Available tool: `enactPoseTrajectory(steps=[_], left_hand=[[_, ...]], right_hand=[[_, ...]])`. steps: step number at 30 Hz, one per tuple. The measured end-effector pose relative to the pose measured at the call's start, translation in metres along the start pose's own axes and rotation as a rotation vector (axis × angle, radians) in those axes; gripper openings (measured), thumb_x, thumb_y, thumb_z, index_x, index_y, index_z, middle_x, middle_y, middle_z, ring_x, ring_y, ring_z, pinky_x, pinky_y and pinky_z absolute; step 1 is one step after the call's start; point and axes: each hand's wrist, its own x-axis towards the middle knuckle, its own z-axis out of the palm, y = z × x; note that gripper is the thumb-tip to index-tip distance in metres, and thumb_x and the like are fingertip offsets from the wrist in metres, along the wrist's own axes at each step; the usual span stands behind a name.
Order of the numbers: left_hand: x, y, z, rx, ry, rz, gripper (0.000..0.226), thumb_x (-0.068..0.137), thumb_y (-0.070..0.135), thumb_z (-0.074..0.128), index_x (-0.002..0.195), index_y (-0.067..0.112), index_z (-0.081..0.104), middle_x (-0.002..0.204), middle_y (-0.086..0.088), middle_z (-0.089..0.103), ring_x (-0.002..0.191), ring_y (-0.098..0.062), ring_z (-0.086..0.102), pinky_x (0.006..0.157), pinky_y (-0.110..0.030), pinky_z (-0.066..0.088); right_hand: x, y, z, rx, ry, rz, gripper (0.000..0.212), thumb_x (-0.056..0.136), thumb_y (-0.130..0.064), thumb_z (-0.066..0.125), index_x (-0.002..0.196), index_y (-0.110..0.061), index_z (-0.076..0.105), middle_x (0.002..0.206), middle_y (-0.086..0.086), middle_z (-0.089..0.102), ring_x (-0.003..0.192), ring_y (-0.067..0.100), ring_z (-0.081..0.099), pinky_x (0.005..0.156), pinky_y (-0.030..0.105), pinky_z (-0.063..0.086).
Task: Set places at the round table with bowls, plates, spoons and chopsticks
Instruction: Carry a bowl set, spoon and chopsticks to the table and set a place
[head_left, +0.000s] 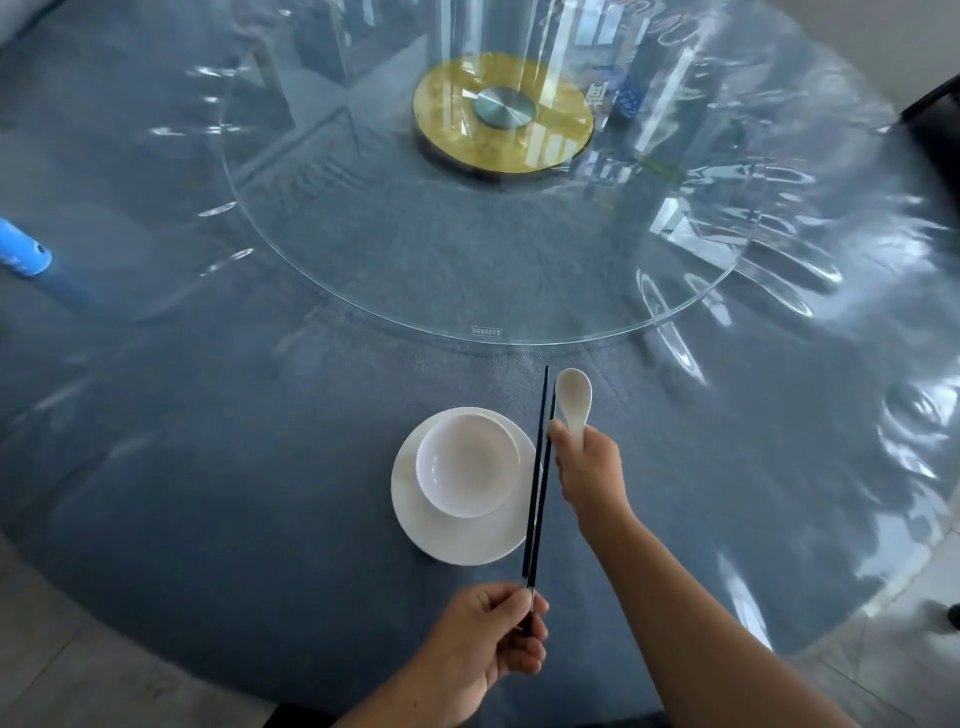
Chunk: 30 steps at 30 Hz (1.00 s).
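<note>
A white bowl (467, 462) stands on a white plate (452, 540) near the front edge of the round table (208, 493). A pair of dark chopsticks (537, 483) runs along the plate's right rim, pointing away from me. My left hand (488, 644) pinches their near ends. My right hand (589, 467), just right of the chopsticks, grips the handle of a white spoon (574, 397) whose scoop points away; a fingertip touches the chopsticks.
The table has a blue cloth under clear plastic sheeting. A glass turntable (363, 249) on a gold hub (501, 117) fills its middle. A blue object (23, 249) lies at the left edge. A dark chair (935, 124) stands far right.
</note>
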Motion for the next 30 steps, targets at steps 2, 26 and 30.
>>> enactPoseTrajectory(steps=[2, 26, 30], left_hand=[[0.002, 0.000, 0.001, 0.009, 0.034, -0.001, 0.023, 0.102, 0.008, 0.052, 0.093, -0.006, 0.067, 0.070, -0.014, 0.065, 0.055, -0.021, 0.062, 0.052, -0.029, 0.055], [0.015, -0.009, -0.007, 0.499, 0.274, 0.086, 0.014, 0.098, 0.010, 0.056, 0.092, 0.000, 0.063, 0.077, -0.019, 0.076, 0.059, -0.025, 0.072, 0.056, -0.031, 0.060], [0.015, -0.010, -0.008, 0.450, 0.280, 0.055, 0.011, 0.096, 0.009, 0.059, 0.095, 0.001, 0.065, 0.079, -0.017, 0.077, 0.063, -0.024, 0.074, 0.061, -0.032, 0.062]], right_hand=[[0.003, 0.000, 0.003, 0.107, -0.030, 0.043, 0.032, 0.092, -0.037, 0.060, 0.070, -0.016, 0.051, 0.053, -0.004, 0.035, 0.049, 0.014, 0.030, 0.051, 0.032, 0.027], [0.025, 0.005, 0.019, -0.189, -0.063, 0.035, 0.018, 0.083, -0.025, 0.073, 0.079, -0.008, 0.067, 0.065, 0.001, 0.063, 0.060, 0.016, 0.057, 0.061, 0.031, 0.049], [0.024, 0.006, 0.021, -0.173, -0.018, 0.033, 0.016, 0.082, -0.028, 0.074, 0.073, -0.019, 0.065, 0.064, -0.004, 0.064, 0.060, 0.013, 0.059, 0.059, 0.029, 0.048]])
